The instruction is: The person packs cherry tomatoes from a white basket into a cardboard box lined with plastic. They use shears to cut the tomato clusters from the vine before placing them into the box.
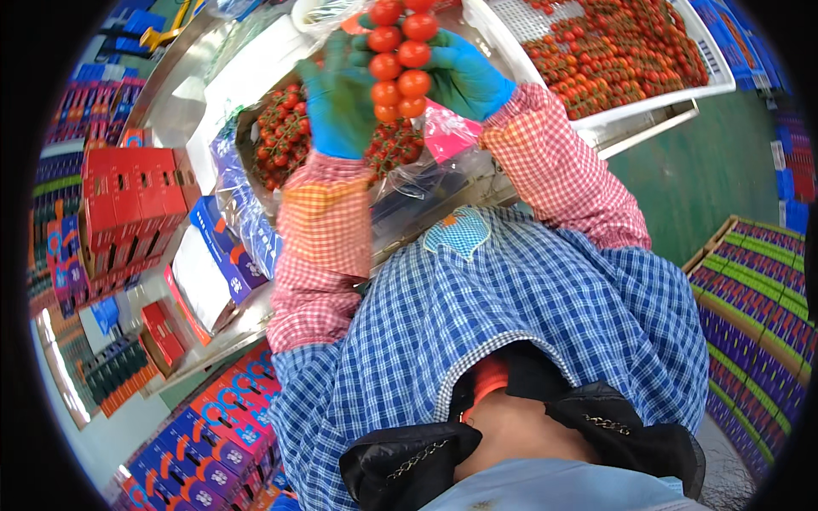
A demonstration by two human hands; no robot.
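A cluster of red cherry tomatoes (399, 61) hangs in two rows between my gloved hands, above an open box of vine tomatoes. My right hand (470, 73), in a blue-green glove, is at the cluster's right side with its fingers closed on it. My left hand (342, 96), in the same kind of glove, is blurred at the left side; its fingertips lie partly behind the tomatoes, and whether they grip is unclear. Below, the box's vine tomatoes (281, 137) show on both sides of my left hand, with clear plastic film (409, 182) around them.
At the upper right stands a white plastic crate (652, 99) of vine tomatoes. Red cartons (131, 198) are stacked at the left, near a blue-purple carton (227, 255) on the metal table (255, 319). Stacked cartons (754, 306) stand at the lower right. A white tub (310, 13) is at the top.
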